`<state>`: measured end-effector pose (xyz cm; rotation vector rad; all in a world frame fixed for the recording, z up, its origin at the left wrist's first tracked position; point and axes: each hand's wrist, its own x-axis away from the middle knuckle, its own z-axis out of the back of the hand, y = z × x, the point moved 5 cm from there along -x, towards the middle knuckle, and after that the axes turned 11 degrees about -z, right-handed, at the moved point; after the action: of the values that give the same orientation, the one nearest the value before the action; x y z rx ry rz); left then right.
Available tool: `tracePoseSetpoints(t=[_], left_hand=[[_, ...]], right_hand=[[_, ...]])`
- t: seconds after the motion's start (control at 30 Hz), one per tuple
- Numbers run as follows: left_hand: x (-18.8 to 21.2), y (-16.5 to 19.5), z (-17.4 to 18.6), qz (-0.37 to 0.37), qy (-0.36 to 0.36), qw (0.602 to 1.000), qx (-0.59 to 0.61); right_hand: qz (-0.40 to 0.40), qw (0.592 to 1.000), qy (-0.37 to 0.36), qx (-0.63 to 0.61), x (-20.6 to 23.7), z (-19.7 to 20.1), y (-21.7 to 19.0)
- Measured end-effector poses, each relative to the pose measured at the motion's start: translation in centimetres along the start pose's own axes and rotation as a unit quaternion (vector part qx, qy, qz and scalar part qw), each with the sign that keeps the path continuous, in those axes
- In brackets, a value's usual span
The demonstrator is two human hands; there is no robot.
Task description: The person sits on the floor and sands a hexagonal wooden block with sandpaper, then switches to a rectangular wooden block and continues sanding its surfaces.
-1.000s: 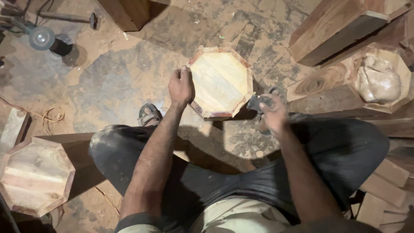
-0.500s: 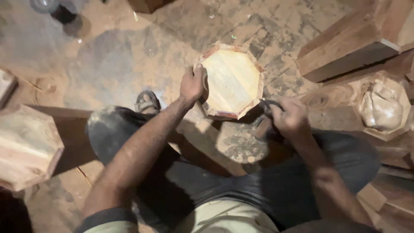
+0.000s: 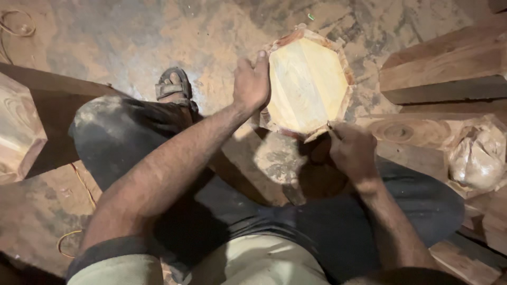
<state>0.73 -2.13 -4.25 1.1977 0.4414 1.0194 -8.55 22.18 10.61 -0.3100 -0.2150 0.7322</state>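
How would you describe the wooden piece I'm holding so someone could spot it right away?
Start from the dusty floor. Between the left hand and right hand stands the eight-sided wooden block. Unlike the squared beam beside it, its pale face is smooth.

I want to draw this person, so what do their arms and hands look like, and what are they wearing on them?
Both arms are bare from the hands up past the elbows. The left hand and the right hand wear no gloves, and no rings or watch can be seen. A dark sleeve edge shows on the upper left arm. No markings are visible.
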Motion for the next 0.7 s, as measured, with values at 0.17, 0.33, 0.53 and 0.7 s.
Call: tracePoseSetpoints(t=[0.17, 0.33, 0.53, 0.7], left_hand=[[0.8, 1.5, 0.6, 0.032, 0.016, 0.999, -0.026], [0.7, 1.6, 0.7, -0.010, 0.029, 0.999, -0.026], [0.4, 1.0, 0.6, -0.052, 0.042, 0.997, -0.028], [-0.1, 0.3, 0.2, -0.053, 0.042, 0.997, -0.030]], right_hand=[[0.053, 0.998, -0.021, -0.035, 0.5, -0.3, -1.8], [0.009, 0.994, -0.089, -0.066, 1.3, -0.9, -2.3], [0.079, 0.991, -0.091, -0.062, 1.6, -1.2, -1.6], [0.123, 0.977, -0.147, -0.092, 2.4, -1.8, -2.5]])
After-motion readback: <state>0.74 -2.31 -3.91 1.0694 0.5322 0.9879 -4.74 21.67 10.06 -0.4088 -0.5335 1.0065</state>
